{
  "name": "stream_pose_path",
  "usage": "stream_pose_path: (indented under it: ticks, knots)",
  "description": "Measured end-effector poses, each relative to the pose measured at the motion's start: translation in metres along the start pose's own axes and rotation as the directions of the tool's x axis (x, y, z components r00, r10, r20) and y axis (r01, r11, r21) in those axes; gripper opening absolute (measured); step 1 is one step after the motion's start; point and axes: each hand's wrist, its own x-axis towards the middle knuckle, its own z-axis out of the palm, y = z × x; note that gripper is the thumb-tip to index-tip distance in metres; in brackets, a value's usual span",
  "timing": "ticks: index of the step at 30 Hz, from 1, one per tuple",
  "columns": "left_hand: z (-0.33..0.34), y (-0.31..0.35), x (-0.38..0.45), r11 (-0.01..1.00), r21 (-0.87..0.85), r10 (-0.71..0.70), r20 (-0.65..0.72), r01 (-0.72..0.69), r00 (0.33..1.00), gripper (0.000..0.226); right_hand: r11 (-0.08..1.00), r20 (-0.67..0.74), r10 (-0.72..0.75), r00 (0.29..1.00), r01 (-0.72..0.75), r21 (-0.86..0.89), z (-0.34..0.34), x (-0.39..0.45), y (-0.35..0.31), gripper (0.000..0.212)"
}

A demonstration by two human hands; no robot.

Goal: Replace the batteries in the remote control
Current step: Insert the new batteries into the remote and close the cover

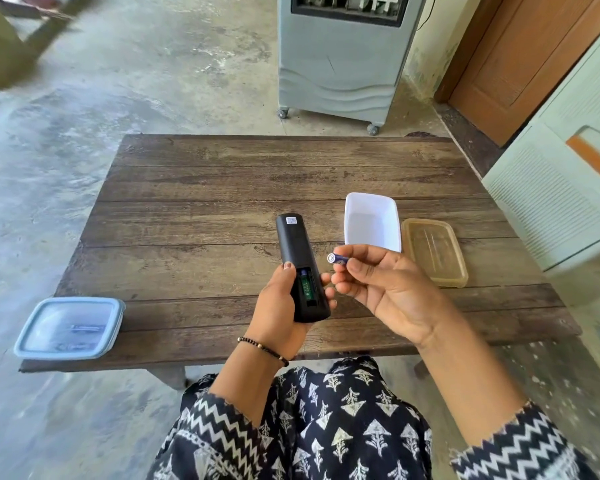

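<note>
Left hand (280, 306) grips the remote (300, 268) above the table (194, 188), back up, cover off, one battery seated in the bay. Right hand (378, 289) pinches a battery (336, 258) just beside the remote. White tray (373, 221) and lid (433, 251) lie behind.

We look down on a low wooden table (222, 188) of dark, weathered planks, standing on a grey concrete floor (84, 133) mottled with pale stains; beyond its far edge stands a grey air cooler (340, 64) on small castors, its dark vent at the top; to the right of that we see a brown wooden door (520, 64) and, nearer, a pale green plastic cabinet (561, 188) with slatted fronts and an orange handle; at the upper left a blurred olive-coloured piece of furniture (11, 39) crosses the corner; soft daylight falls evenly over everything.
</note>
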Motion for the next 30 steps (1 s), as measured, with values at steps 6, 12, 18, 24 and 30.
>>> stream_pose_path:
  ticks: [6, 12, 18, 24, 30]
  knots:
    - [0.002, 0.002, -0.002, 1.0, -0.02, -0.008, -0.03, 0.007, 1.0, 0.045, 0.822, -0.079, -0.321, 0.944, 0.236, -0.517, 0.01, -0.007, 0.004, 0.011]
    - [0.004, 0.004, -0.003, 0.999, -0.025, -0.032, -0.066, 0.031, 0.997, 0.04, 0.268, 0.111, -0.555, 0.824, 0.303, -0.914, 0.018, -0.011, 0.022, 0.012]
    - [-0.001, 0.007, 0.0, 1.0, -0.003, -0.016, -0.077, 0.016, 0.997, 0.031, 0.146, 0.197, -0.57, 0.798, 0.335, -0.931, 0.02, -0.015, 0.031, 0.017]
    - [0.001, 0.007, 0.001, 1.0, -0.019, 0.006, -0.051, -0.007, 0.999, 0.024, 0.122, 0.201, -0.556, 0.806, 0.319, -0.94, 0.02, -0.013, 0.037, 0.012]
    - [0.002, 0.008, 0.0, 1.0, -0.019, 0.02, -0.037, -0.021, 0.999, 0.023, 0.102, 0.223, -0.555, 0.801, 0.331, -0.938, 0.021, -0.009, 0.039, 0.008]
